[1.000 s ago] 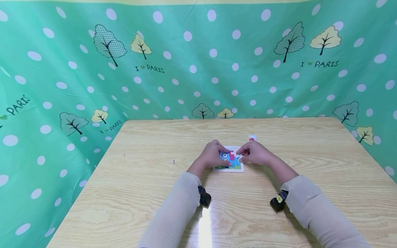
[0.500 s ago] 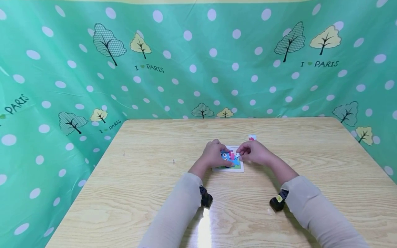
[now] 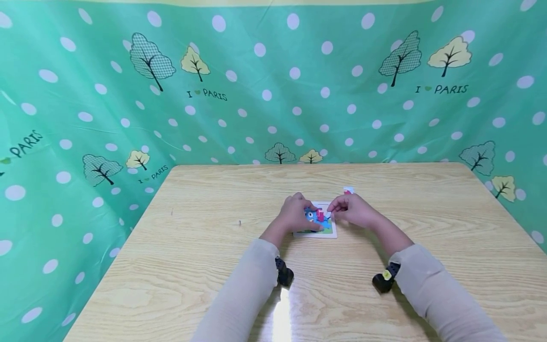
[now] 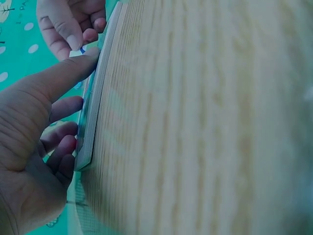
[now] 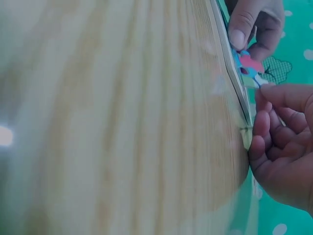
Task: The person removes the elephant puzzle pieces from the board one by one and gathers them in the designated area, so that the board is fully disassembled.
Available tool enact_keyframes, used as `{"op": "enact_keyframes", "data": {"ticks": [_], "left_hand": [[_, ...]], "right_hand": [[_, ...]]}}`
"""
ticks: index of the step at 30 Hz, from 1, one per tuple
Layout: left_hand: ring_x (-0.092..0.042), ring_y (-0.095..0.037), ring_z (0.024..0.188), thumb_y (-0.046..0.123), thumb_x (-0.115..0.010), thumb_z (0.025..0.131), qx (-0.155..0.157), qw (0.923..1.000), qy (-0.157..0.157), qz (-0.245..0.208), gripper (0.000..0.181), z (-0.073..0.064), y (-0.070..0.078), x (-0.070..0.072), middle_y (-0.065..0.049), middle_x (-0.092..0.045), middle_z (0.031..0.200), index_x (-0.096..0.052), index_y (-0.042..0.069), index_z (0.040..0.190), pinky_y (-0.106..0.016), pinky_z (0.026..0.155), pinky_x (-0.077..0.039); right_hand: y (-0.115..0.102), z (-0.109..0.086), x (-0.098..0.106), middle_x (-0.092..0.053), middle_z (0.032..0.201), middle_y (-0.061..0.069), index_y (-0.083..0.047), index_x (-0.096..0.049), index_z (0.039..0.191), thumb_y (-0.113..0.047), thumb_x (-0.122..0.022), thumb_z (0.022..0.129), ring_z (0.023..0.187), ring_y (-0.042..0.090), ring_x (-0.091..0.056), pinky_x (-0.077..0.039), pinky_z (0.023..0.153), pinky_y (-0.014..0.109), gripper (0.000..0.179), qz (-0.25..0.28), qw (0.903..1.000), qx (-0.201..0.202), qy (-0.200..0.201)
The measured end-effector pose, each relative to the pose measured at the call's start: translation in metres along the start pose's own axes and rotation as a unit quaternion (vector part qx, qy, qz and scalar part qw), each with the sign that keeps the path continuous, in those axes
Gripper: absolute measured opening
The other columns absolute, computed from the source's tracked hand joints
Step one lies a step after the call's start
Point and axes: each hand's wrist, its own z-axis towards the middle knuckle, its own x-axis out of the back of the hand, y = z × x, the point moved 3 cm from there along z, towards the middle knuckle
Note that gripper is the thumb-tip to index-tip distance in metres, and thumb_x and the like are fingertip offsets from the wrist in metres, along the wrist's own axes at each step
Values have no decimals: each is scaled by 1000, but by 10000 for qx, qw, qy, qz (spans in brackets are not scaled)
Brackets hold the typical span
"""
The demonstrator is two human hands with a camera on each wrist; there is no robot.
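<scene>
A small jigsaw puzzle in a white frame [image 3: 329, 235] lies flat on the table, its picture showing a blue cartoon figure with red and green parts. My left hand [image 3: 294, 213] rests over its left side, thumb stretched along the near part and fingers on the far part. At the right side, my right hand [image 3: 353, 211] pinches a small puzzle piece [image 5: 260, 81], white and blue, between thumb and fingertips. That piece is tilted at the puzzle's right part, close to a raised-looking red area [image 5: 251, 63]. Fingers hide much of the picture.
Another puzzle piece [image 3: 348, 190], white and red, lies just beyond my right hand. The wooden table [image 3: 205, 266] extends on all sides. A green dotted cloth [image 3: 239, 71] hangs behind it and along the left.
My right hand has shifted very slightly right, still pinching the piece. My left thumb has slid a little to the right along the puzzle; the frame and the loose piece stay put.
</scene>
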Motion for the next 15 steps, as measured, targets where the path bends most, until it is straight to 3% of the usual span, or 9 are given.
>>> {"op": "enact_keyframes", "data": {"ticks": [7, 10, 15], "left_hand": [[-41, -15, 93, 46, -87, 69, 35, 10000, -48, -38, 52, 1, 1, -1, 5, -47, 101, -73, 19, 111, -24, 78, -40], [-41, -15, 93, 47, -87, 69, 54, 10000, -62, -31, 53, 0, 1, 0, 5, -47, 101, -73, 19, 111, -24, 78, -40], [-41, -15, 93, 48, -87, 69, 16, 10000, -52, -31, 53, 0, -1, 0, 5, -47, 101, -73, 20, 112, -24, 77, -40]], "right_hand": [[1, 3, 0, -63, 88, 8, 2, -68, 105, -3, -63, 91, 73, 20, -50, -42, 58, 27, 16, 204, 9980, -564, 205], [3, 2, 1, -61, 92, 10, 3, -66, 108, -3, -62, 92, 79, 21, -53, -46, 62, 28, 17, 402, 9971, -601, 219], [5, -3, 4, -60, 95, 12, 4, -64, 109, -3, -63, 92, 83, 22, -56, -50, 67, 29, 18, 571, 9976, -336, 188]]}}
